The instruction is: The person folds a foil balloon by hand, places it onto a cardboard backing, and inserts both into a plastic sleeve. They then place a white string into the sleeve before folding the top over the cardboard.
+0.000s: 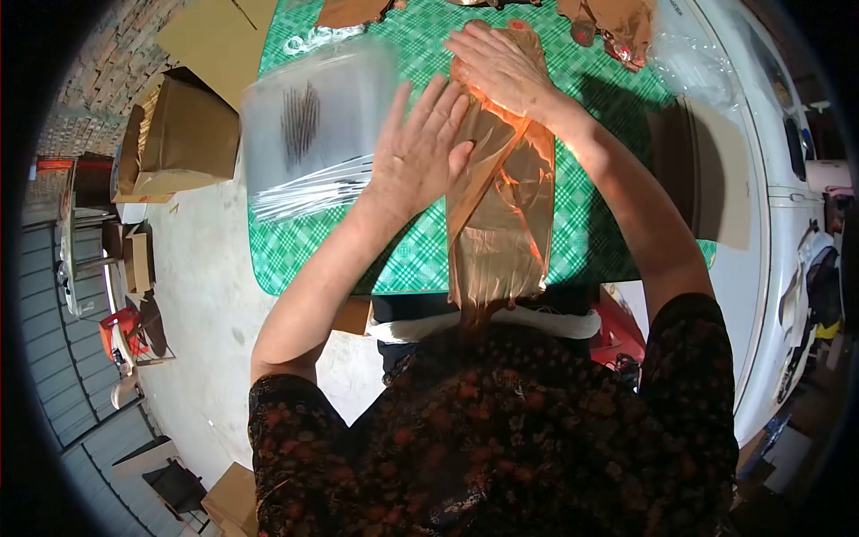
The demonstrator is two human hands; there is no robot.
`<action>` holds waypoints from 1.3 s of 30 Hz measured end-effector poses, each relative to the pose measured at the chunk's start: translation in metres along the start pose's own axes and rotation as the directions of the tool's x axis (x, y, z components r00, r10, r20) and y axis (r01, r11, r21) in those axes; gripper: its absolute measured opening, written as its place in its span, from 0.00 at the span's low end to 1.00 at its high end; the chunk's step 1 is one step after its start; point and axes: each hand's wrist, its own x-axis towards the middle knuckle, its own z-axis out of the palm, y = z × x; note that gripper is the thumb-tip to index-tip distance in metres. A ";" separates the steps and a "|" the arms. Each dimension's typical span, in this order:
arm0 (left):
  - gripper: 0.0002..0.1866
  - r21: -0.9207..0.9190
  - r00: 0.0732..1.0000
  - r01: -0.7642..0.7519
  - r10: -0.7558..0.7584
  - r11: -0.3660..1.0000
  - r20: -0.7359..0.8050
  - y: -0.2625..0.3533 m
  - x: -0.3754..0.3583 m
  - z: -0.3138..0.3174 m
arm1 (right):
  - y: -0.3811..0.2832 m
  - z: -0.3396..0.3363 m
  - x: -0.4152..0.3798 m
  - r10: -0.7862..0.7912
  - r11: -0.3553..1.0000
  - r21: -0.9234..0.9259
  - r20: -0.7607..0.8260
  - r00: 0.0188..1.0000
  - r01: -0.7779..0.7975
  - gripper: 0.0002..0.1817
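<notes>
A long, flat piece of shiny copper-coloured foil point(501, 197), which looks like an uninflated foil balloon, lies folded lengthwise on the table, its near end over the front edge. My right hand point(506, 72) rests flat on its far part, fingers stretched out. Just left of the foil, my left hand point(416, 148) is raised with its palm showing and fingers apart, holding nothing. Behind that hand lies a stack of clear plastic bags point(349, 116) with a dark striped patch and white edges, partly hidden by the left hand and wrist.
The table has a green checked cover point(412, 259). At its far side lie more copper foil pieces point(617, 27), some white looped strings point(322, 40) and crumpled clear plastic point(689, 58). An open cardboard box point(188, 134) stands at left; a white vehicle point(756, 233) is at right.
</notes>
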 end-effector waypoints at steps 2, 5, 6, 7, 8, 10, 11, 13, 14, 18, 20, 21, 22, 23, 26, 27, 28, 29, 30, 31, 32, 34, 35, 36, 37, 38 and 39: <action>0.34 -0.005 1.000 -0.014 0.014 1.000 0.020 0.003 -0.006 -0.005 | 0.000 0.001 0.000 0.007 1.000 -0.023 0.019 1.000 -0.006 0.28; 0.35 -0.034 0.998 -0.041 0.043 0.999 0.046 0.009 -0.018 -0.013 | 0.001 0.003 -0.002 -0.001 0.999 -0.034 0.010 1.000 0.002 0.29; 0.35 -0.062 0.998 -0.049 0.052 0.997 0.043 0.010 -0.023 -0.014 | 0.002 0.004 -0.002 -0.007 0.999 -0.034 0.000 1.000 0.007 0.29; 0.35 -0.089 0.997 -0.057 0.061 0.994 0.041 0.012 -0.028 -0.015 | 0.003 0.005 -0.002 -0.016 0.999 -0.031 -0.012 1.000 0.015 0.29; 0.36 -0.144 0.997 -0.053 0.061 0.988 0.048 0.014 -0.032 -0.016 | 0.004 0.006 -0.003 -0.025 0.999 -0.029 -0.025 0.999 0.024 0.28; 0.36 -0.230 0.995 -0.054 0.071 0.972 0.066 0.016 -0.042 -0.023 | 0.002 0.003 -0.002 -0.025 0.999 -0.025 -0.026 0.999 0.024 0.28; 0.36 -0.273 0.994 -0.054 0.077 0.961 0.076 0.018 -0.047 -0.026 | 0.001 0.001 -0.002 -0.016 1.000 -0.022 -0.013 1.000 0.015 0.28; 0.37 -0.284 0.991 -0.069 0.099 0.956 0.091 0.019 -0.058 -0.032 | 0.001 0.002 -0.003 -0.014 1.000 -0.021 -0.010 1.000 0.014 0.28; 0.38 -0.291 0.989 -0.081 0.112 0.953 0.094 0.020 -0.064 -0.032 | 0.001 0.002 -0.002 -0.022 0.999 -0.024 -0.020 1.000 0.022 0.28; 0.38 -0.329 0.978 -0.109 0.160 0.938 0.132 0.020 -0.080 -0.038 | 0.003 0.015 0.002 -0.025 0.999 -0.048 -0.050 0.998 0.023 0.29; 0.38 -0.341 0.971 -0.123 0.183 0.932 0.151 0.021 -0.087 -0.043 | 0.001 0.008 -0.001 0.002 1.000 0.001 -0.023 1.000 -0.002 0.28; 0.38 -0.354 0.969 -0.130 0.195 0.926 0.153 0.021 -0.090 -0.045 | 0.002 0.006 -0.003 0.016 1.000 0.022 -0.010 1.000 -0.016 0.28; 0.39 -0.367 0.966 -0.138 0.207 0.920 0.154 0.021 -0.092 -0.046 | 0.002 0.005 -0.003 0.010 0.999 0.032 -0.016 1.000 -0.009 0.28; 0.39 -0.380 0.964 -0.146 0.218 0.913 0.154 0.021 -0.094 -0.047 | 0.001 0.004 -0.003 0.003 0.999 0.041 -0.023 1.000 -0.002 0.28; 0.38 -0.455 0.946 -0.164 0.270 0.875 0.179 0.019 -0.101 -0.050 | -0.002 0.001 -0.002 0.020 0.999 0.032 0.003 1.000 -0.020 0.28; 0.38 -0.471 0.941 -0.175 0.288 0.865 0.179 0.018 -0.104 -0.050 | -0.003 0.000 -0.002 0.032 0.999 0.022 0.019 0.999 -0.033 0.28; 0.37 -0.486 0.935 -0.176 0.300 0.856 0.189 0.016 -0.105 -0.055 | -0.004 -0.001 -0.002 0.034 0.999 0.040 0.023 0.999 -0.035 0.28; 0.36 -0.510 0.931 -0.180 0.313 0.841 0.187 0.013 -0.106 -0.056 | -0.006 -0.002 -0.003 0.036 0.998 0.055 0.025 0.999 -0.037 0.28; 0.36 -0.532 0.927 -0.186 0.326 0.826 0.183 0.009 -0.104 -0.057 | -0.006 -0.005 -0.001 0.036 0.997 0.067 0.025 0.999 -0.038 0.28; 0.36 -0.555 0.923 -0.191 0.340 0.810 0.180 0.006 -0.100 -0.058 | -0.006 -0.008 -0.001 0.039 0.996 0.077 0.024 0.999 -0.041 0.28; 0.36 -0.596 0.940 -0.181 0.316 0.782 0.129 0.002 -0.093 -0.059 | -0.007 -0.010 -0.002 0.045 0.995 0.090 0.025 0.999 -0.047 0.28; 0.36 -0.569 0.957 -0.216 0.287 0.794 0.038 0.004 -0.065 -0.062 | -0.007 -0.008 -0.001 0.043 0.996 0.083 0.031 0.999 -0.046 0.28; 0.36 -0.553 0.963 -0.230 0.270 0.801 -0.008 0.007 -0.051 -0.060 | -0.007 -0.007 -0.003 0.045 0.996 0.081 0.028 0.999 -0.047 0.28; 0.36 -0.542 0.960 -0.255 0.278 0.801 -0.040 0.008 -0.039 -0.054 | -0.009 -0.010 -0.004 0.043 0.996 0.077 0.023 0.999 -0.045 0.28; 0.36 -0.547 0.956 -0.264 0.289 0.794 -0.042 0.010 -0.032 -0.045 | -0.009 -0.013 -0.004 0.040 0.997 0.071 0.016 0.999 -0.041 0.28; 0.36 -0.551 0.952 -0.276 0.302 0.788 -0.046 0.012 -0.024 -0.034 | -0.010 -0.015 -0.002 0.033 0.997 0.074 -0.008 0.999 -0.032 0.28; 0.36 -0.555 0.948 -0.289 0.315 0.780 -0.051 0.016 -0.018 -0.025 | -0.012 -0.015 -0.002 0.027 0.997 0.078 -0.032 0.999 -0.024 0.28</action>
